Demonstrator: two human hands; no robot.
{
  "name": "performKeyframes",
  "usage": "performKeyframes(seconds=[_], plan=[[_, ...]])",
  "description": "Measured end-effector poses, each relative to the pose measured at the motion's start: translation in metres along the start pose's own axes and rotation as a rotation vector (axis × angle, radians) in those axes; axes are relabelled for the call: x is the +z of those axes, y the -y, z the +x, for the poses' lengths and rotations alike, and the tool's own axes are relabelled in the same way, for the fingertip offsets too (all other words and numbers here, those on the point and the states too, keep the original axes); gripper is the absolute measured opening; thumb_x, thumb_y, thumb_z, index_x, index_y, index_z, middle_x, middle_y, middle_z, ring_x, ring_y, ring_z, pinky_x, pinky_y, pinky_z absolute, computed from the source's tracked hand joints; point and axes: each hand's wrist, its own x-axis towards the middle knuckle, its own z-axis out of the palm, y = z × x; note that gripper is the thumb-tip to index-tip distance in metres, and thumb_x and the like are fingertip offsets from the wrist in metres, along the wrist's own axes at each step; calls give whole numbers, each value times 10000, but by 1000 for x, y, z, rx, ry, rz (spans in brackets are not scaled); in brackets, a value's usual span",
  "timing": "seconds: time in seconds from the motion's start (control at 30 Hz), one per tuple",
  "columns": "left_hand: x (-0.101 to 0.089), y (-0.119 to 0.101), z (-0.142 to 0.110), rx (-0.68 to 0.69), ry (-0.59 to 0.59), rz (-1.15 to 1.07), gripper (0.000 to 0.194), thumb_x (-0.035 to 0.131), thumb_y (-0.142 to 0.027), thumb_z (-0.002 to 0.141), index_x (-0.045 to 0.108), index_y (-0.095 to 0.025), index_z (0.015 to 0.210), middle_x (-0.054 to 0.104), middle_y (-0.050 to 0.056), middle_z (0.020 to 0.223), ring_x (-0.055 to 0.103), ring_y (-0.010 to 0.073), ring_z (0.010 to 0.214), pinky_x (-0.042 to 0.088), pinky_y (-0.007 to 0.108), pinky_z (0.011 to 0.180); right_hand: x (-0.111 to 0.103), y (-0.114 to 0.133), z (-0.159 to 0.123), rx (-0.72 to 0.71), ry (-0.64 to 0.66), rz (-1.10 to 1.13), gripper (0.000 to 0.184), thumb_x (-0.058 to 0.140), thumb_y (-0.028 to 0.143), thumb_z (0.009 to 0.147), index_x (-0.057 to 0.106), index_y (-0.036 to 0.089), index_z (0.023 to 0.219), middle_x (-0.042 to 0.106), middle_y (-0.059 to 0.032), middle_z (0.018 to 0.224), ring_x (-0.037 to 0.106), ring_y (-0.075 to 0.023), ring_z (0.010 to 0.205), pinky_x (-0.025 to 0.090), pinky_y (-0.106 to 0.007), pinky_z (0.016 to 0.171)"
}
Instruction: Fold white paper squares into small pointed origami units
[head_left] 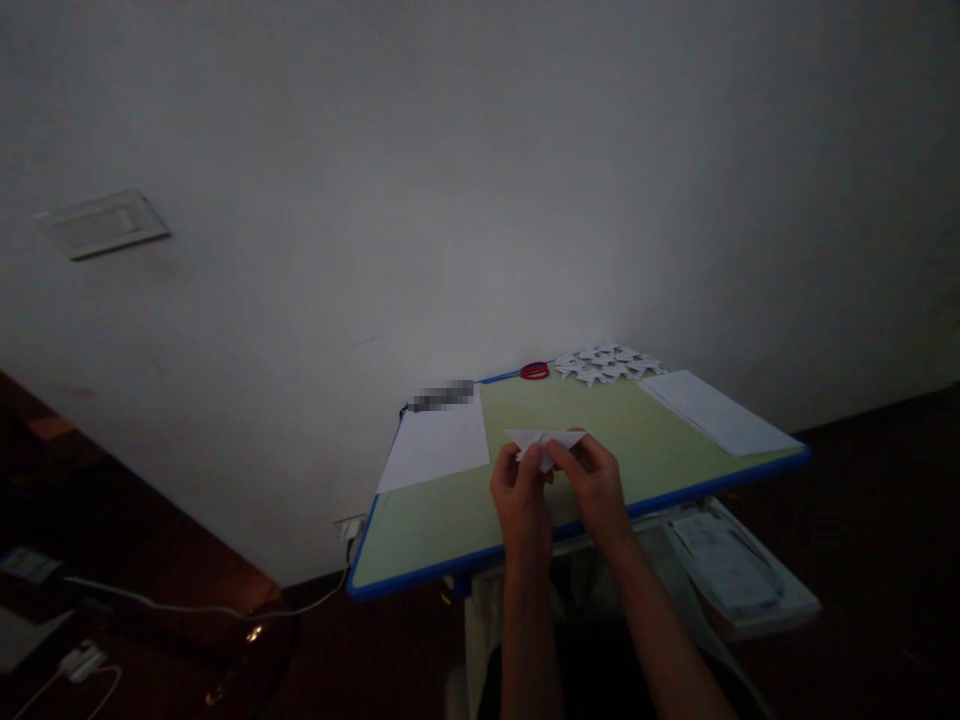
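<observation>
My left hand (520,490) and my right hand (594,478) are both pinched on a small folded piece of white paper (541,439), held just above the green desk top (645,425). The paper's pointed ends stick out to the left and right of my fingers. At the desk's far edge lies a pile of several similar folded paper shapes (606,363). A stack of white sheets (439,447) rests to the left of my hands and another white sheet (716,411) to the right.
A red ring-shaped object (534,371) lies at the desk's far edge beside the pile. The desk has a blue rim (420,580) and stands against a white wall. A lower tray (731,575) sits right, under the desk. Cables (195,608) run across the dark floor at left.
</observation>
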Motion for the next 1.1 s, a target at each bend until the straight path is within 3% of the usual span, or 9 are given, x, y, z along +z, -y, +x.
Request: performKeyframes(seconds=[0.43,0.73,1.1], plan=[[-3,2,2,60,-41,158,221,796,-353,756,721,-149,799,641,-1,699,509,94,604,397,206,561,0,6,-1,-18,24,-40,226,775,390,775,657,199,801,652,23,665,595,-144,605,482,-248,567],[1,-1,-1,5,27,130,242,803,-354,756,683,-156,827,626,-4,739,523,97,613,405,210,565,-3,1,0,-1,45,-48,196,725,368,820,617,208,792,582,50,623,533,-129,557,438,-238,526],[3,-1,0,-4,29,123,233,801,-354,770,685,-159,823,626,-3,753,538,104,636,420,211,573,-4,2,2,-24,43,-84,189,718,364,812,619,206,781,589,43,650,538,-136,584,438,-238,535]])
